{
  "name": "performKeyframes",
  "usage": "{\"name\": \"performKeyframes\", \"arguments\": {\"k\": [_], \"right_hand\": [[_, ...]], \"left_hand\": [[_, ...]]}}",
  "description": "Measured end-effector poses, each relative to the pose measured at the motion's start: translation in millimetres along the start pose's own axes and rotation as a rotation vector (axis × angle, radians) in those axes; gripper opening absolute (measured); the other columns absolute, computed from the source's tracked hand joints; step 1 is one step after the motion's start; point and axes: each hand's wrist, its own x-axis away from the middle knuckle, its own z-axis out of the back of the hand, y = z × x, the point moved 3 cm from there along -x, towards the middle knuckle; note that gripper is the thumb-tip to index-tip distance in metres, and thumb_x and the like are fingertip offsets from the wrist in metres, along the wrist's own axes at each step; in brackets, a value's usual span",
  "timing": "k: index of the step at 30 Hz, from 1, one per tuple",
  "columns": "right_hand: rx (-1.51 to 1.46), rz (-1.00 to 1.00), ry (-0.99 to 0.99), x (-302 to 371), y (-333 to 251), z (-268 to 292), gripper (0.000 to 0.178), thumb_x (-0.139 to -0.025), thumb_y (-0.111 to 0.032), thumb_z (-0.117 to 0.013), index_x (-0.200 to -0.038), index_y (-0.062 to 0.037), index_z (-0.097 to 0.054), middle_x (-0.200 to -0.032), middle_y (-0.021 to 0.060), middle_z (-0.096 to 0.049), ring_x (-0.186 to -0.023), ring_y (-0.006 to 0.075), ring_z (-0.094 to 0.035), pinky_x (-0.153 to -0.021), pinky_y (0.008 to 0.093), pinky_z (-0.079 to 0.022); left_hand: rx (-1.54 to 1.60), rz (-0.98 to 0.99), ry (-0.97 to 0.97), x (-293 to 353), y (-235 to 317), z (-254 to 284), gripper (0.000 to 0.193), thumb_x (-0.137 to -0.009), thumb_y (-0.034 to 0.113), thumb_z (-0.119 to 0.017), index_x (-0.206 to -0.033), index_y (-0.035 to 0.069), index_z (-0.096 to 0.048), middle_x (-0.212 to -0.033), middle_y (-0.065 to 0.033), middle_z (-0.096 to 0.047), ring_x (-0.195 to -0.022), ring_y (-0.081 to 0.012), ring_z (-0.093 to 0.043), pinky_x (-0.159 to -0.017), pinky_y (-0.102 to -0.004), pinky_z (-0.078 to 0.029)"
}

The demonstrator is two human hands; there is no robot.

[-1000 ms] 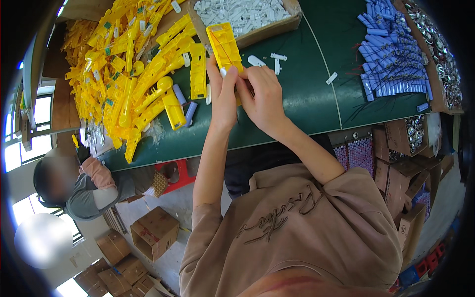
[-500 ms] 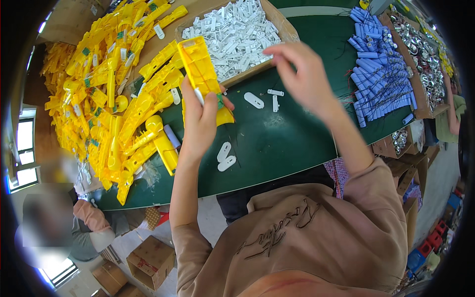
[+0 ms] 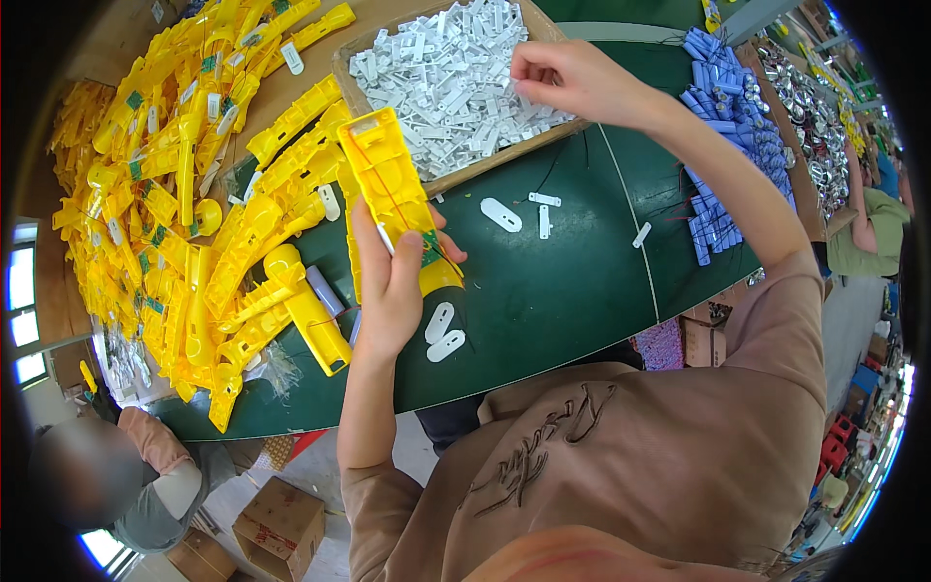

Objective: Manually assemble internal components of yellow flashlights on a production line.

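In our left hand (image 3: 390, 296) we hold a yellow housing (image 3: 385, 170) above the green table (image 3: 553, 301), between the yellow pile (image 3: 184, 233) on the left and the cardboard box (image 3: 519, 150) at the far side. Its long axis runs mostly from near to far, the far end leaning left, the near end right, and its hollow side faces up toward us. Our left fingers wrap around its near half, the thumb beside a green circuit board (image 3: 432, 247) there. Our right hand (image 3: 577, 82) is over the box's white parts (image 3: 441, 82), its fingers curled and the thumb near the forefinger; we cannot tell whether they pinch a part. Two white oval pieces (image 3: 446, 345) lie near, just right of our left wrist.
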Motion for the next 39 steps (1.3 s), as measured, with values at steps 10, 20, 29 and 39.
{"name": "performKeyframes", "arguments": {"k": [10, 20, 29, 39], "right_hand": [[-1.422, -0.081, 0.026, 48.9, -70.2, -14.5, 0.015, -0.081, -0.013, -0.066, -0.092, -0.0062, -0.057, -0.085, -0.0023, -0.056, -0.074, 0.0041, -0.050, -0.067, 0.0181, -0.040], [-0.986, 0.031, 0.136, 41.0, -81.8, -24.1, 0.014, -0.084, -0.011, -0.062, -0.091, -0.0065, -0.050, -0.083, -0.0031, -0.051, -0.075, 0.0032, -0.048, -0.068, 0.0188, -0.040], [-0.776, 0.149, 0.344, 45.4, -89.2, -21.3, 0.019, -0.087, -0.008, -0.057, -0.105, -0.0044, -0.053, -0.075, 0.0020, -0.057, -0.070, 0.0071, -0.056, -0.065, 0.0203, -0.046], [-0.839, 0.141, 0.391, 34.6, -71.2, -23.0, 0.012, -0.085, -0.009, -0.061, -0.092, -0.0030, -0.054, -0.082, 0.0041, -0.060, -0.074, 0.0068, -0.058, -0.065, 0.0199, -0.046]], "left_hand": [[0.008, 0.011, -0.177, 22.0, 0.4, -26.2, 0.056, -0.086, -0.004, -0.035, -0.136, 0.003, -0.010, -0.103, -0.0138, -0.048, -0.078, -0.0189, -0.056, -0.069, -0.0313, -0.048], [-0.128, 0.040, -0.226, 22.6, -2.4, -31.3, 0.056, -0.088, -0.004, -0.035, -0.137, 0.005, -0.009, -0.101, -0.0127, -0.048, -0.078, -0.0167, -0.054, -0.069, -0.0301, -0.048], [-0.040, 0.051, -0.174, 19.0, -0.8, -26.3, 0.054, -0.088, -0.004, -0.034, -0.137, 0.004, -0.010, -0.100, -0.0123, -0.048, -0.076, -0.0164, -0.054, -0.068, -0.0300, -0.048], [-0.081, 0.035, -0.178, 19.5, 0.5, -26.2, 0.051, -0.087, -0.003, -0.031, -0.135, 0.003, -0.014, -0.102, -0.0147, -0.049, -0.077, -0.0195, -0.057, -0.070, -0.0320, -0.050]]}}
